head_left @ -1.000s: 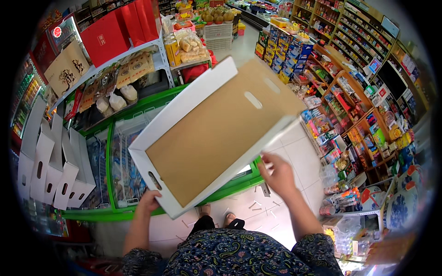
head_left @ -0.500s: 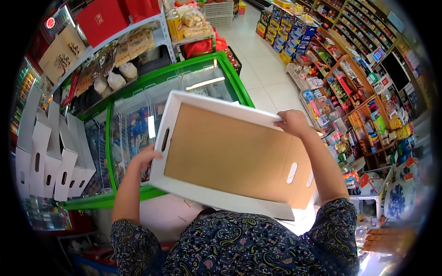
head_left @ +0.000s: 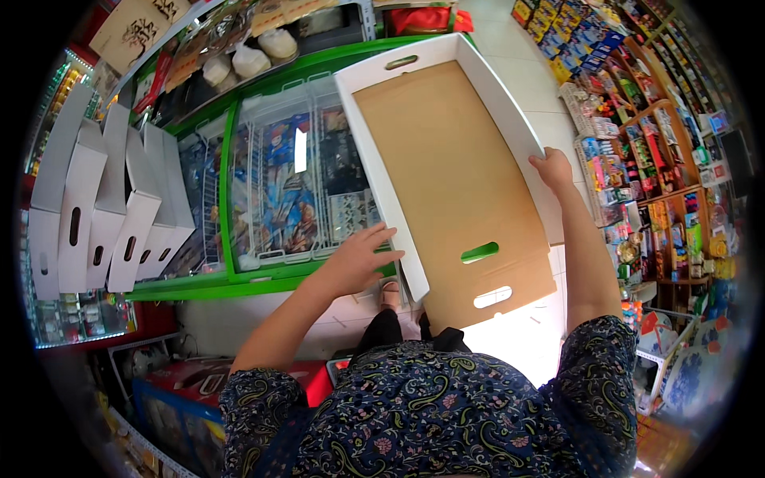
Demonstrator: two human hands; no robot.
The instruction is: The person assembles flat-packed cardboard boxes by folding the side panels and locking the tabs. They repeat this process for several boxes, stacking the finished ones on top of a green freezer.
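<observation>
A shallow cardboard box, white on its walls and brown inside, is held up in front of me. Its far short wall has a hand slot, while the near end flap lies folded outward with two cut-out slots. On the right long wall, my right hand is closed around the rim. My left hand has its fingers spread beside the left long wall, the fingertips at its outer face, not wrapped round it. Several white cartons with hand slots stand side by side on the left.
Beneath and left of the box is a green-framed glass-top freezer with packaged goods inside. Snack shelves line the right side, near stacked colourful boxes. A red box sits low at left. My foot shows on the floor.
The box has turned so its slotted end points away from me, and it has shifted right. My left hand has slid from that end to the long side; my right hand still grips the rim.
</observation>
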